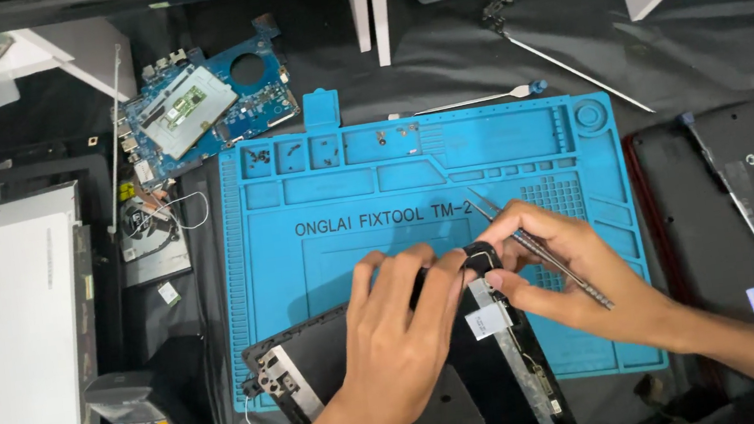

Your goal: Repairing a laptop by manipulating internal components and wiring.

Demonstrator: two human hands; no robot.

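Far left of the blue repair mat (375, 193) lies a pale display panel (13, 333); off the mat's upper-left corner, a blue circuit board (201, 104); over the mat's lower edge, a black laptop lid (418, 389); the left hand (402, 334) pinches a small black part (480, 255) on it; the right hand (562, 271) grips that part and a metal screwdriver (540, 249); right of the mat, a dark laptop base (742, 215).

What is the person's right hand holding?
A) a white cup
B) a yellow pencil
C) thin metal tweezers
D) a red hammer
C: the right hand grips thin metal tweezers whose pointed tip sticks out over the blue rubber work mat, beside the left hand.
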